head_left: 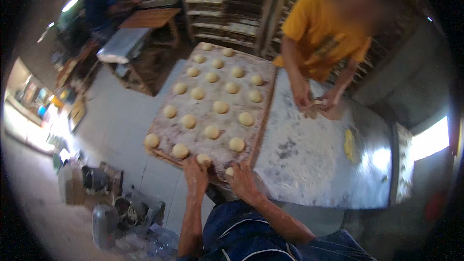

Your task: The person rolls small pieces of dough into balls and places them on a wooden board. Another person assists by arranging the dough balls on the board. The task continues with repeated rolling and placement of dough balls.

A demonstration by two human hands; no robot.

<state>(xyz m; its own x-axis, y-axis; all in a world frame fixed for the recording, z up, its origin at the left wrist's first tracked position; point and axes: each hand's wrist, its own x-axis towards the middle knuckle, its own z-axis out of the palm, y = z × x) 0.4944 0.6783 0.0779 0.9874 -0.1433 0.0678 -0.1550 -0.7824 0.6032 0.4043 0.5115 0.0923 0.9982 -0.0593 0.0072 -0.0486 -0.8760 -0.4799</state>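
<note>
A floured wooden board [162, 130] carries rows of round, pale dough balls [211, 132]. At its near edge my left hand [195, 174] has its fingers closed on a dough ball [203, 158] resting on the board. My right hand [244, 183], at the near right corner, grips another dough ball [229, 171] between thumb and fingers. Both forearms reach up from the lower edge, and part of each ball is covered by my fingers.
Right of the board is a floured metal table [309, 164] with a yellow lump [349, 145]. Across it a person in a yellow shirt [321, 34] handles dough. Loaded racks [227, 7] stand behind. Another person [96, 9] is far left. Containers [104, 224] sit lower left.
</note>
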